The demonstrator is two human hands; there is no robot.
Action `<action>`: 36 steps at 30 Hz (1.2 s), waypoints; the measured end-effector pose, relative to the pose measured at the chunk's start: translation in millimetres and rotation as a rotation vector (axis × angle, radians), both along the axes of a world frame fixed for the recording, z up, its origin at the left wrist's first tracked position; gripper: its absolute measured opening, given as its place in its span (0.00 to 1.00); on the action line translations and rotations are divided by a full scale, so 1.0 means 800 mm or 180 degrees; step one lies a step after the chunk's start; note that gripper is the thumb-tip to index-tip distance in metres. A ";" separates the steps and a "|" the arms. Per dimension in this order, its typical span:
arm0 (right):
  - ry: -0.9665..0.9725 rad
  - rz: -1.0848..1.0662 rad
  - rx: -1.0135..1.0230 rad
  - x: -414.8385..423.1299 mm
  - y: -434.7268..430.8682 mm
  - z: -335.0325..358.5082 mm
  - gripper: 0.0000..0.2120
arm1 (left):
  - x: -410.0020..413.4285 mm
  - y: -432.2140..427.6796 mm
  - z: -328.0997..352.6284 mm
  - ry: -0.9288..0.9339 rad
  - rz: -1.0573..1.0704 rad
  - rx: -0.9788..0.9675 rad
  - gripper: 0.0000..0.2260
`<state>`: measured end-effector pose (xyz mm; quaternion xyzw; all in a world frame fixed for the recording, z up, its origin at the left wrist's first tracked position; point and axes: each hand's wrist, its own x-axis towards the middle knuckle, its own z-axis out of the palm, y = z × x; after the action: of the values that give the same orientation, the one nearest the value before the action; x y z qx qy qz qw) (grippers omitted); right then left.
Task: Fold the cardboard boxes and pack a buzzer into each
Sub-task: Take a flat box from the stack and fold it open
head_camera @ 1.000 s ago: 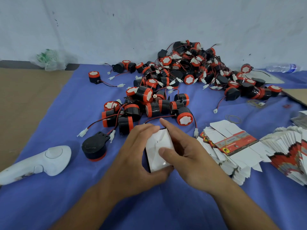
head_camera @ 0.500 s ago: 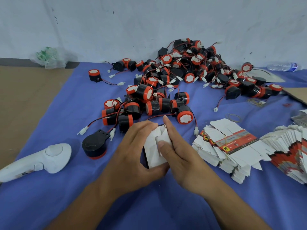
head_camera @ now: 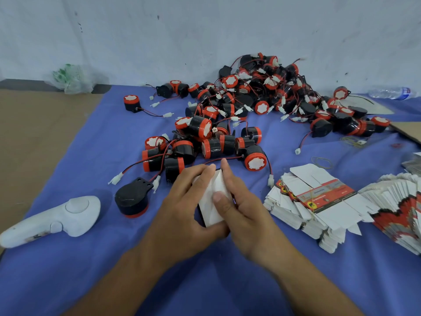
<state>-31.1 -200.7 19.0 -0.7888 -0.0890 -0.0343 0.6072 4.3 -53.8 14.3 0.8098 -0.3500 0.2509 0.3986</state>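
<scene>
White cardboard box (head_camera: 210,201) in the tight grip of left hand (head_camera: 182,208) and right hand (head_camera: 243,213)

On the cloth (head_camera: 68,281), the heap of buzzers (head_camera: 262,94) spreads from the middle to the far edge and on toward the far right corner. Just before it sits the box (head_camera: 211,201), between the left hand (head_camera: 182,206) and the right hand (head_camera: 241,208). Left of them stands a lone buzzer (head_camera: 131,200) — further left, by the left edge, lies a controller (head_camera: 54,220). Right of the hands lies a stack of flat boxes (head_camera: 314,201), then a fanned stack (head_camera: 401,210) at the right edge. A bottle (head_camera: 390,92) lies in the far right corner.
</scene>
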 end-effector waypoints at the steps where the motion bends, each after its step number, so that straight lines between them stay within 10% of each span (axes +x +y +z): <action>1: 0.0048 0.0071 0.0235 0.000 0.001 0.002 0.28 | 0.000 0.001 0.000 0.0027 -0.0013 0.0011 0.34; 5: 0.0713 0.0378 0.1891 0.008 -0.013 0.014 0.24 | 0.004 0.008 0.000 0.0296 -0.0212 0.0095 0.37; 11: 0.0615 0.0066 0.1655 0.010 -0.017 0.010 0.37 | -0.003 -0.002 -0.006 0.0715 -0.0541 0.0076 0.35; 16: -0.1970 -0.0414 -0.2037 0.010 -0.033 0.008 0.34 | 0.000 -0.007 0.003 0.2506 -0.0862 -0.1683 0.36; 19: -0.2743 -0.0228 -0.2966 0.017 -0.024 -0.003 0.16 | 0.007 0.003 0.003 0.2682 -0.0797 -0.1646 0.26; 24: -0.1240 0.0380 -0.1970 0.011 -0.032 0.001 0.33 | 0.012 0.010 -0.004 0.2491 -0.0617 -0.1153 0.14; 28: -0.1206 0.0377 -0.1632 0.005 -0.029 -0.008 0.28 | 0.012 0.009 -0.004 0.2206 -0.0454 -0.1025 0.08; 32: -0.1578 -0.0800 -0.1274 0.010 -0.023 0.001 0.13 | 0.019 0.013 -0.014 0.2113 -0.0085 -0.0758 0.10; 36: -0.1203 -0.1452 -0.0526 0.018 -0.026 0.004 0.19 | 0.018 0.005 -0.023 0.2173 -0.0184 -0.0603 0.13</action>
<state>-16.9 -221.4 22.1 -0.8148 -0.0235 -0.3085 0.4903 19.0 -49.5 -3.8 0.7961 -0.1946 -0.0143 0.5729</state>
